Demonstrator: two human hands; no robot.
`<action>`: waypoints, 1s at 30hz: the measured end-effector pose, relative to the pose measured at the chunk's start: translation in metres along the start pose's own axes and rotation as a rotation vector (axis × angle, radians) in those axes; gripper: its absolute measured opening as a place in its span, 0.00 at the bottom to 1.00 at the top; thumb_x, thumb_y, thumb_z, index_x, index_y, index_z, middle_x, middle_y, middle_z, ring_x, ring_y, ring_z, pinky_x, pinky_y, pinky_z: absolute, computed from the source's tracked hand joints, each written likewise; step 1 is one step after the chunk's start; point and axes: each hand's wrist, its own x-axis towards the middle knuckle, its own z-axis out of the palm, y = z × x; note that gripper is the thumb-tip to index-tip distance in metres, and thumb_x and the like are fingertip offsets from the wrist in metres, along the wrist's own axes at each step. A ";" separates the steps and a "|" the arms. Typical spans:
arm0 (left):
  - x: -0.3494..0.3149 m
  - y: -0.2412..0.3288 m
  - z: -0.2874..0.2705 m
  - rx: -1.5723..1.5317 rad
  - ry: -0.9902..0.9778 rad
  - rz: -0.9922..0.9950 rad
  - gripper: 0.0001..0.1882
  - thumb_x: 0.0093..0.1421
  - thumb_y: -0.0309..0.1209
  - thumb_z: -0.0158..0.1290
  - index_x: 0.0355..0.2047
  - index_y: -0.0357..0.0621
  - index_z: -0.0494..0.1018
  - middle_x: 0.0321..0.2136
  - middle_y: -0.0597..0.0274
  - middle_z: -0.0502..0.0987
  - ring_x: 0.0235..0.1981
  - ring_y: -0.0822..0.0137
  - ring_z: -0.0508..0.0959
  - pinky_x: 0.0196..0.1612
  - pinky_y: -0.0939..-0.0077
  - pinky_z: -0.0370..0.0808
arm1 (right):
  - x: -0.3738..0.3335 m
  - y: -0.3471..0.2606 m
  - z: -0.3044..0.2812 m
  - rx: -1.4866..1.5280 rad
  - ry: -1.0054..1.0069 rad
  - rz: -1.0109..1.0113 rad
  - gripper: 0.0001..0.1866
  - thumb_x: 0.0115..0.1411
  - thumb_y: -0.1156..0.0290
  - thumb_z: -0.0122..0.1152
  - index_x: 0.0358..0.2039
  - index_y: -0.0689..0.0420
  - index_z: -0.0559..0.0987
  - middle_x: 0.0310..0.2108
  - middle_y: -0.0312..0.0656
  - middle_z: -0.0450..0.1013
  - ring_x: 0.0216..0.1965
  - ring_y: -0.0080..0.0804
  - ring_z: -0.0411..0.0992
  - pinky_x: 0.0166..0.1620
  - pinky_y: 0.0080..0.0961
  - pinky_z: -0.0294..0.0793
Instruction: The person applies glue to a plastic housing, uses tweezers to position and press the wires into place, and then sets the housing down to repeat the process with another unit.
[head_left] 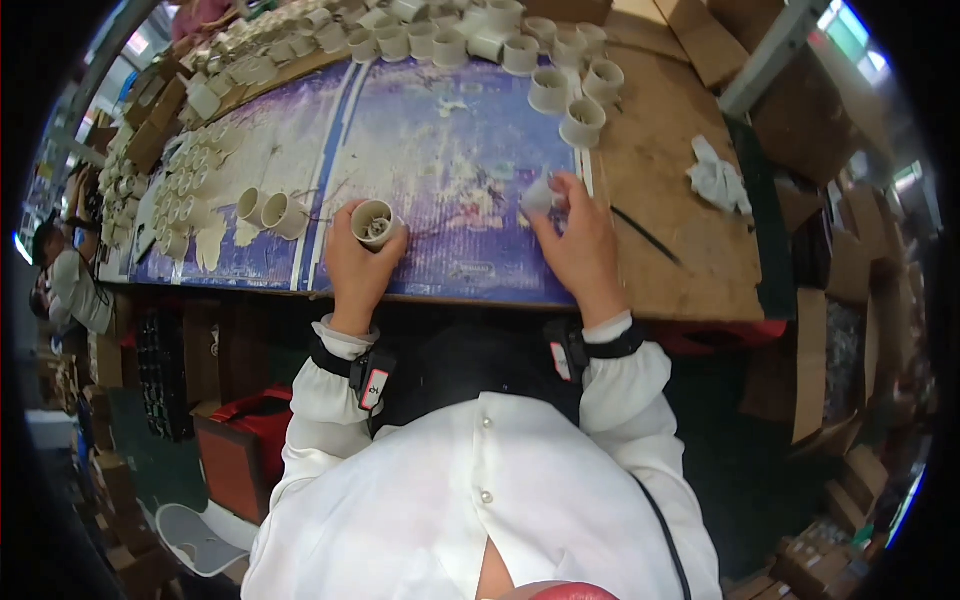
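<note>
My left hand [352, 268] is wrapped round a cream cylindrical cup [374, 236], held upright above the front of the table. Its open top shows thin wires or metal bits inside, too small to make out. To the right, my right hand [588, 250] pinches a small whitish, translucent piece [538, 197] between thumb and fingers; its exact kind is unclear. Two similar cream cups [285, 216] lie tipped on their sides left of my left hand, with thin wires coming from them. A dark thin rod or cable [645, 236] rests just right of my right hand.
Rows of cream cups [548, 92] line the back of the purple-blue cardboard sheet [440, 130], with many more at left. A crumpled white cloth or paper [717, 178] lies at right. Cardboard boxes [810, 370] surround the table; another person [80, 285] is at far left.
</note>
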 end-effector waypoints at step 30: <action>-0.010 0.002 0.013 0.084 -0.006 0.018 0.30 0.43 0.39 0.67 0.46 0.46 0.70 0.36 0.53 0.75 0.42 0.51 0.73 0.45 0.59 0.69 | -0.020 -0.006 -0.008 0.597 -0.162 0.275 0.13 0.67 0.73 0.56 0.49 0.64 0.71 0.42 0.40 0.75 0.34 0.22 0.73 0.37 0.19 0.75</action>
